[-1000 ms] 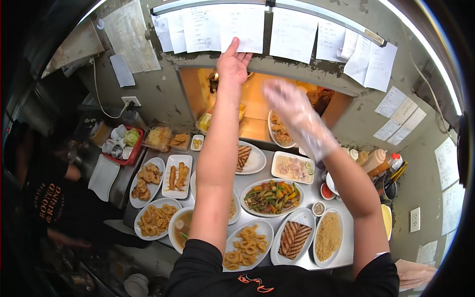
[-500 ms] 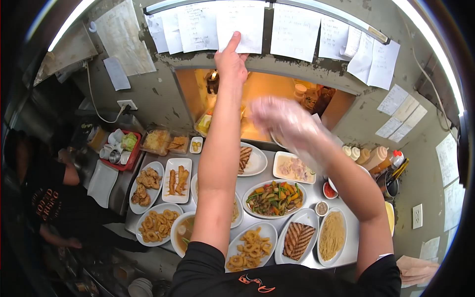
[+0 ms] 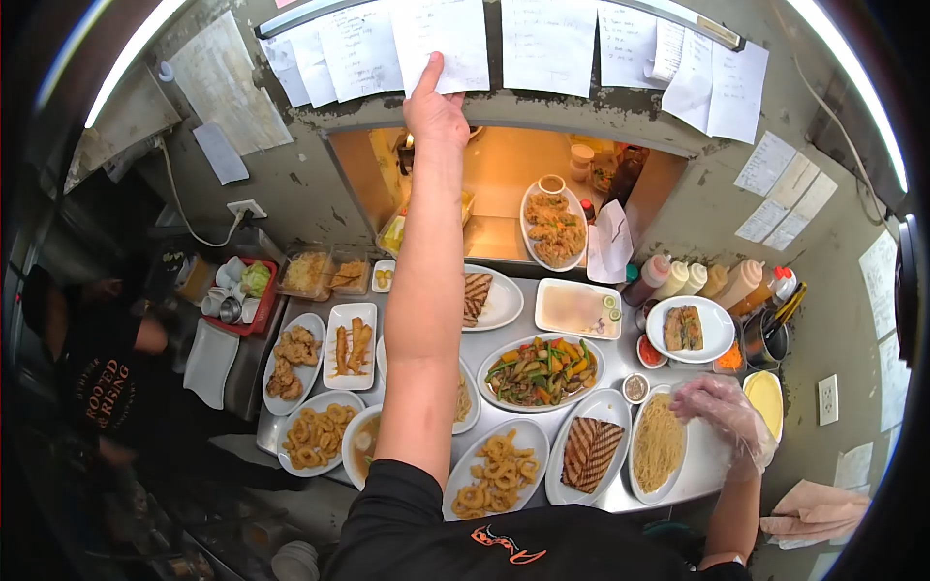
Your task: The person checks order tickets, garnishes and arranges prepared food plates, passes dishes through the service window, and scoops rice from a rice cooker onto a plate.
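Note:
My bare left hand [image 3: 436, 114] reaches up to a row of slips and pinches the lower edge of a handwritten paper slip [image 3: 441, 44], thumb in front and fingers behind. My right hand [image 3: 727, 416], in a clear plastic glove, is low at the right, fingers stretched out to the left with nothing seen in them. Its fingertips are by the right edge of an oval plate of thin noodles [image 3: 659, 441]; whether they touch it I cannot tell. Nearby are a small cup of seasoning [image 3: 635, 388] and a plate of grilled meat [image 3: 593, 453].
Fried food on an oval plate [image 3: 554, 228] stands in the pass window. Stir-fried vegetables [image 3: 542, 373], onion rings [image 3: 499, 472] and several other dishes crowd the steel counter. Squeeze bottles [image 3: 678, 279] line the right wall. Another person [image 3: 107, 378] in black works at the left.
My right hand has swung from in front of the pass window down to the right, beside the noodles, uncovering the fried food plate. My left hand stays at the slip. The view has shifted slightly.

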Available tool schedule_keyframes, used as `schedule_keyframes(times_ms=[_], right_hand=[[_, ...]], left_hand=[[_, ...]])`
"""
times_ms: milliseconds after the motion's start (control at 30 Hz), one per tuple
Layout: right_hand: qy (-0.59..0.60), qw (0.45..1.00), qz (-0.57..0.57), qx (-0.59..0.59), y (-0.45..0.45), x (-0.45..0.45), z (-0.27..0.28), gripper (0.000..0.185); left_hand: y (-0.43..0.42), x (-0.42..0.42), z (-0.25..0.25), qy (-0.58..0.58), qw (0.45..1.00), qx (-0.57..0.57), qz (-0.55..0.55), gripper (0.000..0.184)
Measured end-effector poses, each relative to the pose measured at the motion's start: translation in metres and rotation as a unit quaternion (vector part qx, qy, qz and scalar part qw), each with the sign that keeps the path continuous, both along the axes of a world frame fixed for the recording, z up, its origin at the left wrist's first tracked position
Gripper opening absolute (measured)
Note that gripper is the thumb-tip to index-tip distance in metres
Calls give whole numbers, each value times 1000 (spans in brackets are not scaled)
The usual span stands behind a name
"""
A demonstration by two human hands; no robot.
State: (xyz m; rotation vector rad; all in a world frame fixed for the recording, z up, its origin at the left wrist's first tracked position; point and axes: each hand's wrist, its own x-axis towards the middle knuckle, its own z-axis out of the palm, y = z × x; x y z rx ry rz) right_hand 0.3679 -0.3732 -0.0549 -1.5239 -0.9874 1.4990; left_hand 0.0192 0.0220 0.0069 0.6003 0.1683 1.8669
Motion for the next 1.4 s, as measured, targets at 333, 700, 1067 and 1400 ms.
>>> schedule_keyframes(times_ms=[333,700,1067,1400], right_hand=[[-90,994,61,-18,-45,37,0,21],[-146,979,133,-47,-56,36,23,21],[-142,979,131,-58,-59,29,29,23],[-164,971,165,-51,-63,39,24,23]], left_hand=[[-2,3,3,-15,1000,-12,8,54],[0,4,2,-25,999,-24,0,51],[2,5,3,-36,999,-20,10,42],[-2,7,3,-28,1000,-7,9,44]])
